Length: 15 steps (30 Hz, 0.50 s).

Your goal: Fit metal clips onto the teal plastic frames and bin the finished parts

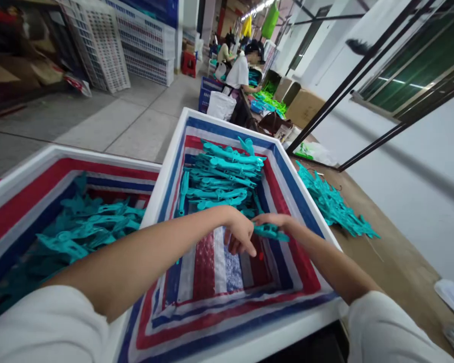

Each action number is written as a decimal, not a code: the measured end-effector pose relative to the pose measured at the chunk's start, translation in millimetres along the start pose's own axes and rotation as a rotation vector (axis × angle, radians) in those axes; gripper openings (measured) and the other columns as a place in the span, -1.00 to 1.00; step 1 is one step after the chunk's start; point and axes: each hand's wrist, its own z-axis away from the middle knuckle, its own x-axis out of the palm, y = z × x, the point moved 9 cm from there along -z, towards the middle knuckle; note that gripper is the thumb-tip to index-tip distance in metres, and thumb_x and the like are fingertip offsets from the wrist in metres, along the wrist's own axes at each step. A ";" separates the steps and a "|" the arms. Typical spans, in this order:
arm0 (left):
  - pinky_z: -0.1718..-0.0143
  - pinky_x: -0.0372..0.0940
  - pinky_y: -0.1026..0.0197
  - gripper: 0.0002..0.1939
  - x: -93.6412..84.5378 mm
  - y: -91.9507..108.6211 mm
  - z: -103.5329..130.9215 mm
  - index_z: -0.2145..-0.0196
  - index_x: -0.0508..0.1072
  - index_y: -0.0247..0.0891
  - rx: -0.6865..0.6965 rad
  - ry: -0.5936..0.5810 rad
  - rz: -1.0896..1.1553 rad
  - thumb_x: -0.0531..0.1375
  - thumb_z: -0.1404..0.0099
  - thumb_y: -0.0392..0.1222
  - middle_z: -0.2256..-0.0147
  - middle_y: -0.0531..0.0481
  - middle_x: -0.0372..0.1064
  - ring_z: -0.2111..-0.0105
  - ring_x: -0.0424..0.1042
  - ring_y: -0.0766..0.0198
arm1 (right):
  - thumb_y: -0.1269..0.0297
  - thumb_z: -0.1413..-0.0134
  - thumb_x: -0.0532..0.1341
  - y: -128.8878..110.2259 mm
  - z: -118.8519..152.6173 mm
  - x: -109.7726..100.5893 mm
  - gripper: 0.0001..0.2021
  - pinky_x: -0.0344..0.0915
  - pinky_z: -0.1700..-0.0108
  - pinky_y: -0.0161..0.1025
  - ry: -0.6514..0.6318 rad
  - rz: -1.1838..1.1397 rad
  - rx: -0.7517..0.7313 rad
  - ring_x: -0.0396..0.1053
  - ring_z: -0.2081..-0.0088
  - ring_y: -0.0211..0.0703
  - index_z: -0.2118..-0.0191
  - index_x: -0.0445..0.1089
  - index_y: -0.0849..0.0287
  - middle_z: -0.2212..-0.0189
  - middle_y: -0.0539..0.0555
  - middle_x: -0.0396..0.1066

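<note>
Pinches at least one clip (pixel 271 232) in the fingers of the right hand (pixel 271 219), over the bin (pixel 306 321), just this side of the stack (pixel 227 176) inside. Holds the left hand (pixel 239 233) close beside, half curled; cannot tell whether gripping or empty. Could drop the clip into the bin's near half through a loose pinch, knock hand against hand at such close range, or topple the uneven stack by snagging a jutting end.

Our right hand (pixel 274 220) holds teal clips (pixel 270 232) over the striped-lined crate (pixel 306 302) — our left hand (pixel 240 234) just beside.
</note>
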 end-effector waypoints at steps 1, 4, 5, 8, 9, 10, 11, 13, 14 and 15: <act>0.11 0.72 0.05 -0.36 1.1 7.7 0.0 0.25 0.82 -0.23 0.056 0.009 0.049 0.63 -0.42 0.48 0.02 -0.41 0.85 -0.05 0.86 -0.27 | -0.24 -0.14 0.45 -9.9 29.0 -17.3 -0.21 0.62 0.26 -0.18 -0.003 -0.075 -0.016 0.65 0.26 0.05 -0.34 0.73 0.20 0.14 0.15 0.72; 0.08 0.70 0.11 0.01 -10.3 33.2 4.5 -0.40 0.77 -0.25 0.250 0.197 0.255 0.61 -0.39 0.65 -0.40 -0.49 0.73 -0.35 0.77 -0.36 | -0.26 -0.22 0.45 -52.2 109.7 -51.8 -0.01 0.65 0.23 -0.17 0.136 -0.294 -0.231 0.70 0.18 0.06 -0.62 0.60 0.23 -0.16 0.31 0.77; 0.03 0.71 0.10 0.19 -15.4 41.1 7.9 -0.62 0.62 -0.21 0.330 0.270 0.358 0.63 -0.37 0.66 -0.53 -0.51 0.62 -0.41 0.74 -0.38 | -0.27 -0.28 0.47 -64.5 128.9 -56.8 0.00 0.72 0.10 -0.12 0.247 -0.286 -0.321 0.75 0.06 0.14 -0.68 0.58 0.20 -0.26 0.33 0.76; -0.04 0.75 0.02 0.41 -32.5 52.0 22.6 -0.83 0.25 -0.02 0.558 0.497 0.685 0.66 -0.38 0.69 -0.64 -0.49 0.47 -0.37 0.76 -0.31 | -0.33 -0.47 0.52 -87.9 149.3 -44.9 0.00 0.62 -0.58 0.29 0.628 0.042 -0.506 0.59 -0.53 0.48 -0.82 0.49 0.02 -0.59 0.31 0.61; -0.02 0.76 0.02 0.36 -38.6 49.2 27.9 -0.79 0.28 -0.02 0.589 0.596 0.754 0.68 -0.38 0.67 -0.59 -0.45 0.52 -0.31 0.78 -0.25 | -0.37 -0.48 0.55 -91.8 144.0 -34.3 0.05 0.42 -0.75 0.44 0.730 0.198 -0.533 0.42 -0.69 0.58 -0.86 0.43 -0.01 -0.69 0.31 0.51; 0.02 0.76 0.04 0.29 -44.4 44.2 33.3 -0.72 0.35 -0.03 0.594 0.704 0.794 0.71 -0.37 0.62 -0.53 -0.40 0.58 -0.25 0.78 -0.19 | -0.41 -0.46 0.59 -93.6 134.4 -23.3 0.13 0.24 -0.83 0.57 0.810 0.344 -0.546 0.25 -0.79 0.65 -0.90 0.36 -0.02 -0.76 0.35 0.40; 0.07 0.74 0.08 0.21 -49.1 38.8 38.5 -0.63 0.42 -0.06 0.580 0.805 0.814 0.77 -0.35 0.55 -0.46 -0.34 0.63 -0.20 0.78 -0.13 | -0.44 -0.42 0.63 -93.2 122.8 -13.5 0.22 0.12 -0.87 0.66 0.862 0.461 -0.551 0.13 -0.84 0.70 -0.93 0.30 0.00 -0.81 0.39 0.31; 0.14 0.71 0.14 0.09 -55.1 32.4 45.9 -0.48 0.50 -0.11 0.548 0.941 0.826 0.87 -0.28 0.35 -0.31 -0.25 0.70 -0.13 0.76 -0.08 | -0.47 -0.39 0.66 -87.1 101.9 -2.0 0.30 0.09 -0.87 0.72 0.900 0.565 -0.567 0.09 -0.87 0.71 -0.95 0.24 0.05 -0.84 0.47 0.23; 0.15 0.71 0.14 0.06 -57.0 32.2 47.9 -0.43 0.51 -0.13 0.546 0.973 0.833 0.90 -0.25 0.26 -0.25 -0.22 0.71 -0.12 0.76 -0.08 | -0.49 -0.41 0.64 -82.8 95.6 -0.6 0.28 0.13 -0.87 0.69 0.898 0.551 -0.588 0.13 -0.86 0.68 -0.95 0.25 0.05 -0.83 0.46 0.24; 0.14 0.72 0.12 0.04 -58.7 33.0 49.2 -0.39 0.51 -0.13 0.548 0.994 0.845 0.92 -0.22 0.19 -0.19 -0.19 0.72 -0.11 0.77 -0.10 | -0.51 -0.45 0.59 -78.8 92.3 -1.4 0.22 0.20 -0.86 0.63 0.886 0.509 -0.614 0.19 -0.84 0.65 -0.92 0.30 0.04 -0.81 0.44 0.28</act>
